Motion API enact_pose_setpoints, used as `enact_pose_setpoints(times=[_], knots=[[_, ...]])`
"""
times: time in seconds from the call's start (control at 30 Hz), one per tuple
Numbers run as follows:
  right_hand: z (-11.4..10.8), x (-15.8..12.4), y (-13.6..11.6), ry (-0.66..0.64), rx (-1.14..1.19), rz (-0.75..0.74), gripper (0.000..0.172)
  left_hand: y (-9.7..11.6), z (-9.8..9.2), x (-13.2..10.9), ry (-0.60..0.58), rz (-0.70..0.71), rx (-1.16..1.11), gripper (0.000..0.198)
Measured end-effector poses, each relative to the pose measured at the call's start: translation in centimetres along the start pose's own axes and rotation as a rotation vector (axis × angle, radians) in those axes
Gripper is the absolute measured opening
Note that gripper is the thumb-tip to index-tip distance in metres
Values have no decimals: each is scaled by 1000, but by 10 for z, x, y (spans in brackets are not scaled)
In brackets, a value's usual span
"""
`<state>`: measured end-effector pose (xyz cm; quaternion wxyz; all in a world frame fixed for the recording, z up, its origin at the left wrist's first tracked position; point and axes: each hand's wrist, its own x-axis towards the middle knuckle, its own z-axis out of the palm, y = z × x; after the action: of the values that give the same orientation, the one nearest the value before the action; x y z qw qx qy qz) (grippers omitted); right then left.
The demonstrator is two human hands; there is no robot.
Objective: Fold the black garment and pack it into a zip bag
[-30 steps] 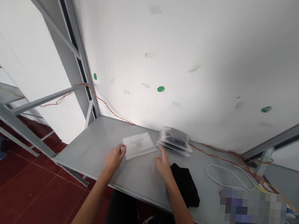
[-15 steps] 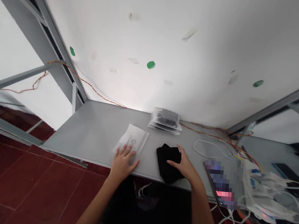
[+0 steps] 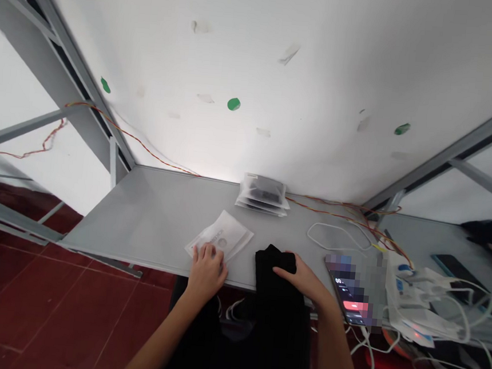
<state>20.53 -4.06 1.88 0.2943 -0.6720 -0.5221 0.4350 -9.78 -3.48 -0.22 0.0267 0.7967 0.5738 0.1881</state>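
Observation:
My left hand rests on the near end of some white printed plastic bags, lying slightly fanned on the grey shelf. Its fingers are bent on top and the thumb is apart, with no grip around the bags visible. My right hand holds a folded black cloth item by its right side, thumb on top and fingers behind. The cloth is at the shelf's front edge, and its lower part blends into my dark trousers. Farther back lies a stack of clear-fronted packets with dark contents.
A phone with a lit screen lies right of my right arm, near a loop of white cable. Power strips and tangled cords crowd the right end. A white wall rises behind the grey shelf.
My left fingers have gone from spread flat to bent, and the bags have turned and fanned out. My right hand has brought the black cloth slightly nearer. The view has shifted right.

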Motion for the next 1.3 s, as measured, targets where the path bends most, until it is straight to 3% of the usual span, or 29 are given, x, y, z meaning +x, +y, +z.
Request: enact_pose_setpoints(times=[0.23,0.33,0.53,0.7,0.83,1.03,1.2,1.3], knots=[[-7,-5,7,42,-9,56,80,1,10,-3,22,-11,11,10],[-5,-2,5,9,-13,68,69,2,13,-4,25,-11,16,15],[9,-3,-8,-126,74,21,34,0,12,-6,18,28,-10,15],[17,-14,-13,-129,209,-37,29,-6,10,-8,0,73,-66,14],[30,-17,-18,-167,338,-28,38,-9,11,-8,-3,86,-109,15],[49,-13,-31,-280,511,11,87,-9,11,-9,13,82,-145,15],[56,-7,-35,-312,477,-6,58,-7,9,-10,18,72,-193,15],[59,-5,-34,-300,441,2,53,-7,7,-9,25,67,-243,16]])
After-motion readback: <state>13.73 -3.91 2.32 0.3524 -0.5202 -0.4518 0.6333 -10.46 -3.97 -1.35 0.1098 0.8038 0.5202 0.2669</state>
